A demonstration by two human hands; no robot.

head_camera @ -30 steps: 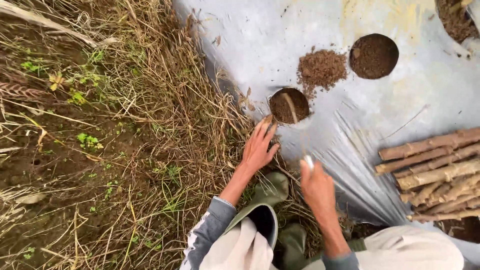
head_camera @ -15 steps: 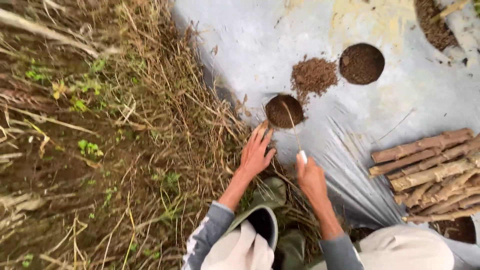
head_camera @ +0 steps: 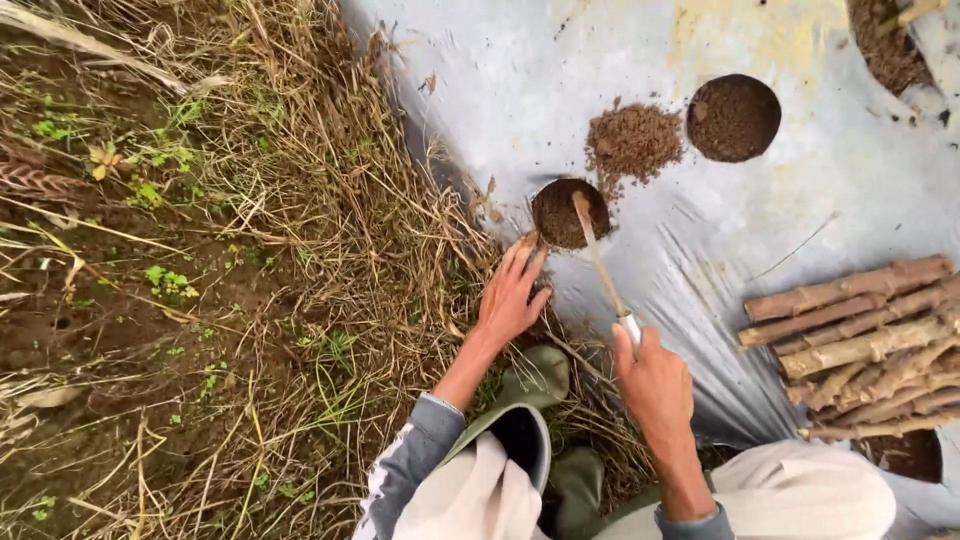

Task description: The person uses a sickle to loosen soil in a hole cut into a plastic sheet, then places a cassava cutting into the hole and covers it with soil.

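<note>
Right hand [head_camera: 655,385]: you're gripping thin stick [head_camera: 598,258], fingers clamped on near end; its long axis is running up-left from hand, tip sitting in soil hole [head_camera: 569,212]. Left hand [head_camera: 512,298] is lying open, flat, just below hole, nearer.

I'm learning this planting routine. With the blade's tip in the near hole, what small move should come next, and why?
Probably work the tool a little deeper into the near hole: its tip sits in the soil, the right hand grips the handle, and the left hand steadies the plastic sheet beside it.
</note>
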